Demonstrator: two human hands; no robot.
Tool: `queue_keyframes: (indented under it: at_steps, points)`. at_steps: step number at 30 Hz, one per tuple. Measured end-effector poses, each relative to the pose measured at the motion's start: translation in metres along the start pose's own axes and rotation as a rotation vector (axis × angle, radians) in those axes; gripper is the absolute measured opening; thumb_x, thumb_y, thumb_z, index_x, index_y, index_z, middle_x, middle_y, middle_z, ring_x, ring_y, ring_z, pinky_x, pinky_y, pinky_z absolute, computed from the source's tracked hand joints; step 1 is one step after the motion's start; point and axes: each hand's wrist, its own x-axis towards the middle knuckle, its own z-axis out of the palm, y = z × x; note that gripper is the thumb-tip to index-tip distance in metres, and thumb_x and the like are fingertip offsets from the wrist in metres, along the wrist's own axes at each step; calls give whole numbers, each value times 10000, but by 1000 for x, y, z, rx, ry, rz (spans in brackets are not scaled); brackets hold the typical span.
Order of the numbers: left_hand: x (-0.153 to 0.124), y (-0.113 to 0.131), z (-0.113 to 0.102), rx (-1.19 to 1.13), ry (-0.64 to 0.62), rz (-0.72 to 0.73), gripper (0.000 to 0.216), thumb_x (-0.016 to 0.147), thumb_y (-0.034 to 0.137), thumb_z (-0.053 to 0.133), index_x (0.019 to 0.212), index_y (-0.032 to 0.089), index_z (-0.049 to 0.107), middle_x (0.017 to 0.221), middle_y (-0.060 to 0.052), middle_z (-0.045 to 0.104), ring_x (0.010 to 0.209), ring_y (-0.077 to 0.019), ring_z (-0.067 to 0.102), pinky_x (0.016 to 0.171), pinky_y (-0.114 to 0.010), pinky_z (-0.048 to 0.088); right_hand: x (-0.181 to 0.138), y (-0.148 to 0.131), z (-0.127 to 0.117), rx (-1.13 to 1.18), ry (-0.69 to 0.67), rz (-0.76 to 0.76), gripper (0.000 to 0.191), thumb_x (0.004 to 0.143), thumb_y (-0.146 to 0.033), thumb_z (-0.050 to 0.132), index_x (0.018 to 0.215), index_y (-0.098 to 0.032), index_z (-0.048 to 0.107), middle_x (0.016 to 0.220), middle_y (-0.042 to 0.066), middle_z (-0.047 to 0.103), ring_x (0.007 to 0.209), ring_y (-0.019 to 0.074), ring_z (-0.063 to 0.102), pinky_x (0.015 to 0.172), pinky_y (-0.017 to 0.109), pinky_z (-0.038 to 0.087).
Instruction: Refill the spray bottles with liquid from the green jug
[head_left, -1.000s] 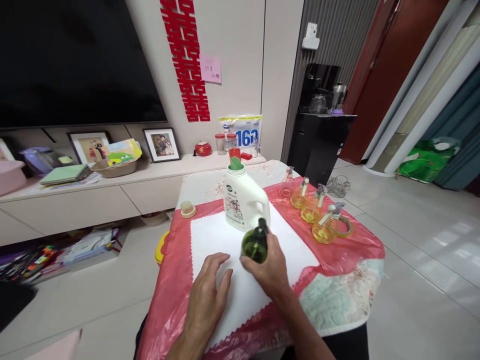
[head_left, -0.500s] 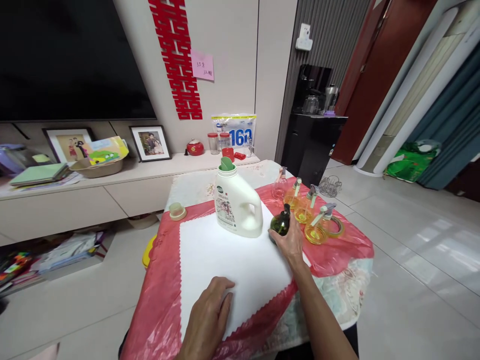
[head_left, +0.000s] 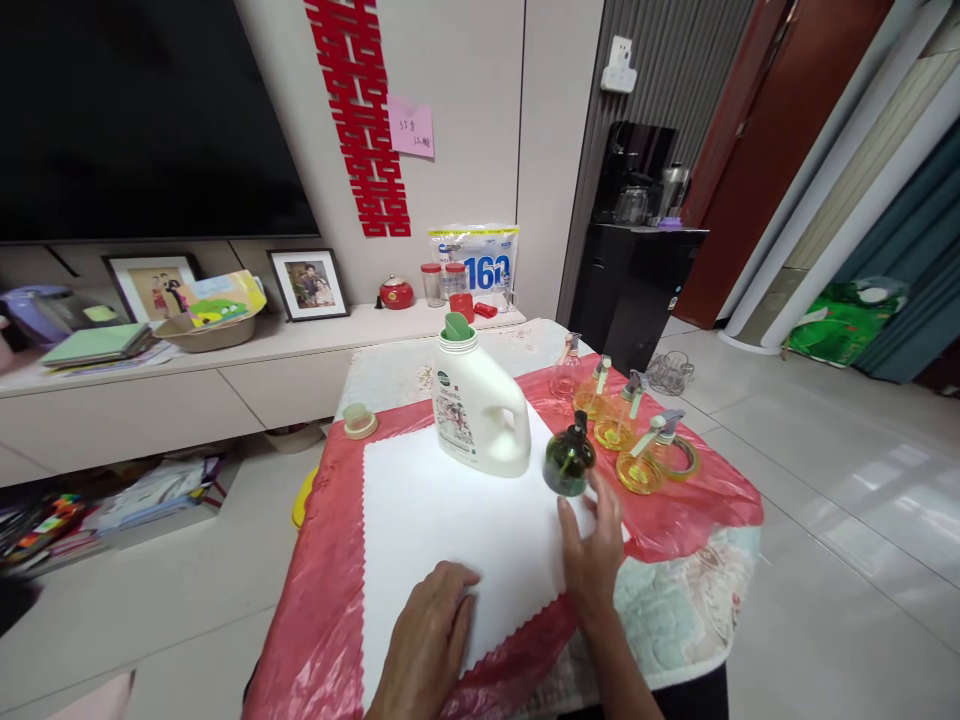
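Note:
A dark green round pump bottle (head_left: 569, 462) with a black top stands upright on the right part of a white sheet (head_left: 420, 520). Just in front of it is my right hand (head_left: 594, 540), fingers apart and holding nothing; whether a fingertip still touches the bottle I cannot tell. My left hand (head_left: 431, 630) rests on the sheet's near part, fingers loosely bent, thumb apart, nothing in it. Behind both hands stands a white detergent jug (head_left: 480, 405) with a green spout (head_left: 457, 327). A pale round cap (head_left: 360, 422) lies to the jug's left.
Several clear and amber pump bottles (head_left: 639, 470) stand in a row along the right side, beside a roll of tape (head_left: 684, 460). Red plastic film (head_left: 330, 560) covers the table under the sheet. A cabinet (head_left: 277, 365) with picture frames and jars runs behind the table.
My right hand has let go of the green bottle and drawn back toward me. The bottle stays standing on the sheet. My left hand has hardly moved, and the view has shifted slightly.

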Motion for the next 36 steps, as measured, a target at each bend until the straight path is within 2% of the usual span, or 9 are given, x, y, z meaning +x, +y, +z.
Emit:
queue_keyframes:
  at_steps: [3, 6, 12, 17, 21, 25, 29, 32, 36]
  points:
    - [-3, -3, 8, 42, 67, 26, 229, 972, 264, 473, 1152, 249, 614, 1024, -54, 755, 907, -197, 738, 797, -326, 619, -32, -28, 8, 97, -155, -108, 320, 980, -311, 499, 1249, -162, 586, 1070, 102, 669, 887, 163, 645, 775, 304, 571]
    - [-6, -10, 12, 117, 124, 25, 353, 967, 279, 463, 1297, 190, 549, 1118, -109, 750, 978, -234, 733, 850, -389, 621, -55, -52, 20, 164, -309, -203, 279, 983, -240, 455, 1210, -188, 608, 858, 19, 647, 742, 113, 629, 678, 229, 552]
    - [-6, -23, 2, 207, 55, -83, 481, 970, 287, 393, 1432, 168, 455, 1073, -120, 754, 970, -252, 725, 847, -410, 593, -73, -61, 29, 147, -419, -264, 356, 940, -243, 455, 1244, -134, 606, 650, -30, 538, 517, 115, 517, 508, 237, 468]
    - [-2, -4, 1, 181, 57, -186, 541, 970, 357, 369, 1476, 170, 412, 967, -94, 754, 825, -251, 706, 776, -395, 567, -71, -53, 24, 95, -477, -243, 492, 903, -186, 433, 1373, -61, 511, 549, -74, 454, 433, 116, 474, 450, 233, 419]
    - [7, 12, -3, 127, -19, -230, 624, 943, 279, 351, 1551, 154, 293, 758, -35, 705, 688, -232, 659, 670, -341, 532, -63, -54, 16, 32, -514, -242, 651, 865, -124, 410, 1511, -65, 350, 528, -83, 473, 423, 127, 492, 448, 230, 400]
    - [14, 18, -10, 153, -28, -283, 684, 908, 187, 340, 1578, 151, 203, 732, -27, 692, 693, -236, 656, 651, -335, 506, -53, -65, 6, -89, -482, -341, 754, 829, -71, 391, 1561, -61, 210, 544, -75, 518, 439, 149, 547, 454, 239, 397]
    - [14, 22, -13, 187, 106, -257, 672, 917, 191, 345, 1566, 130, 182, 717, -21, 676, 667, -239, 646, 655, -353, 509, -48, -83, -6, -59, -371, -410, 759, 909, -91, 393, 1601, -141, 85, 558, -92, 501, 408, 125, 494, 437, 230, 384]
    - [14, 25, -15, 186, 201, -201, 650, 932, 220, 363, 1553, 117, 201, 696, -19, 663, 676, -248, 650, 688, -377, 528, -47, -93, -12, -10, -294, -453, 753, 949, -105, 404, 1611, -197, 56, 571, -96, 490, 405, 110, 457, 439, 225, 401]
    - [14, 21, -13, 185, 150, -273, 628, 927, 198, 363, 1540, 122, 251, 684, -9, 661, 672, -236, 655, 728, -382, 546, -47, -95, -13, 4, -257, -491, 753, 949, -98, 408, 1613, -226, 76, 551, -101, 449, 390, 108, 427, 422, 221, 399]
